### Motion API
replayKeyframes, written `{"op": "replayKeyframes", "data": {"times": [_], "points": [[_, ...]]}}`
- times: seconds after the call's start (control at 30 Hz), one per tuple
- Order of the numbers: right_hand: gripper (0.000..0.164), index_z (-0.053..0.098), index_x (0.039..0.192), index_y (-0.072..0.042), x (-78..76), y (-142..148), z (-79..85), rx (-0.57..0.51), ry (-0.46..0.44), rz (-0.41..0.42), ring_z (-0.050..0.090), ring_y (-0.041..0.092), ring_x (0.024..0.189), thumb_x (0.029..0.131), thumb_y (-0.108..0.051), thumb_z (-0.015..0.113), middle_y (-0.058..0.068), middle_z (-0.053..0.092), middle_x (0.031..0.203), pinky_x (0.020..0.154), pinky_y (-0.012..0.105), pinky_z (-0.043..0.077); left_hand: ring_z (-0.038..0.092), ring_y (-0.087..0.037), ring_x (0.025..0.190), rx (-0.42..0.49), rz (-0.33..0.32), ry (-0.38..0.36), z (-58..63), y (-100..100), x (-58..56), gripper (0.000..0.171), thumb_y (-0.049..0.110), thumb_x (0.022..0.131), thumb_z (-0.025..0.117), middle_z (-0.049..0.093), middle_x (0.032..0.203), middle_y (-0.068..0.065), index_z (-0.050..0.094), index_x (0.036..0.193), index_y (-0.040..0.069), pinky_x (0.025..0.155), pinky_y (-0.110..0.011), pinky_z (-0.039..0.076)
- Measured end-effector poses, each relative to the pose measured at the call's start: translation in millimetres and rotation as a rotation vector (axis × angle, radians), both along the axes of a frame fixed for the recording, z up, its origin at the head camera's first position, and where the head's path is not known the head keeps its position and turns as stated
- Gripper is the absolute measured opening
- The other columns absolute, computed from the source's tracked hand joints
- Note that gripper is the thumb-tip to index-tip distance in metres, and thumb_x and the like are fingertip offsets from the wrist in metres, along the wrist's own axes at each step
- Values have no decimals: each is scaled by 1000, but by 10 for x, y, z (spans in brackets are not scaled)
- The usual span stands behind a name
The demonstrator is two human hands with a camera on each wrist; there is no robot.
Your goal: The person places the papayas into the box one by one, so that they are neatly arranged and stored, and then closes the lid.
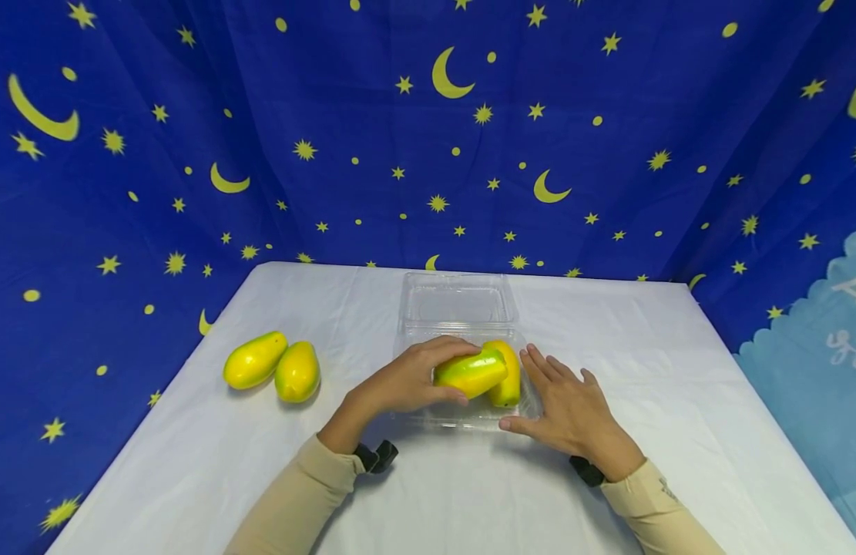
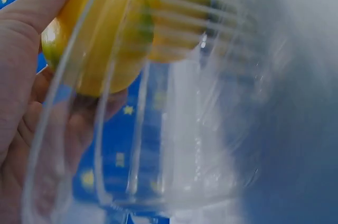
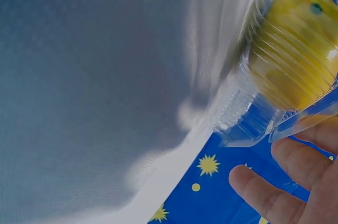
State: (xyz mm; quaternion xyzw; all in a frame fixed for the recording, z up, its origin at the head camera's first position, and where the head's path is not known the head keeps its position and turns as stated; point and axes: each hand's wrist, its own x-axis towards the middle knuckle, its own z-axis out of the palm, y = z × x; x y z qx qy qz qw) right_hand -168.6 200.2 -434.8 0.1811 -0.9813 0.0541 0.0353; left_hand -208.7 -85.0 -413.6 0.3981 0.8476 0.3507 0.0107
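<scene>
Container [image 1: 458, 304] — glossy, ribbed plastic

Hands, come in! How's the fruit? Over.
Left hand grips one fruit at the clear container. Right hand beside it. Another fruit inside, right side, maybe in the way.

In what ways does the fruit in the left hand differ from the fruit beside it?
The held fruit is gripped by the left hand; the neighbouring fruit is ungripped. In the head view, the held fruit lies crosswise, the neighbouring fruit front to back. There, the held fruit shows more green than the neighbouring fruit. Both are largely yellow.
</scene>
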Motion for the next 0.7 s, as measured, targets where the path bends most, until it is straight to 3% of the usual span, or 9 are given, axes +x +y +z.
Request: {"op": "replayKeyframes", "data": {"times": [0.33, 0.7], "points": [[118, 31, 158, -13, 2, 8, 13, -7, 13, 8, 47, 38, 139, 73, -93, 49, 5, 33, 163, 102, 78, 33, 53, -11, 131, -77, -92, -15, -27, 106, 52, 69, 42, 86, 78, 54, 146, 6, 50, 146, 25, 108, -35, 47], [120, 31, 158, -14, 3, 6, 14, -7, 16, 8, 47, 38, 139, 71, -96, 44, 5, 33, 163, 101, 78, 33, 54, -11, 125, -125, -65, -58, -76, 131, 61, 68, 46, 88, 74, 53, 142, 4, 47, 149, 31, 104, -33, 49]]}}
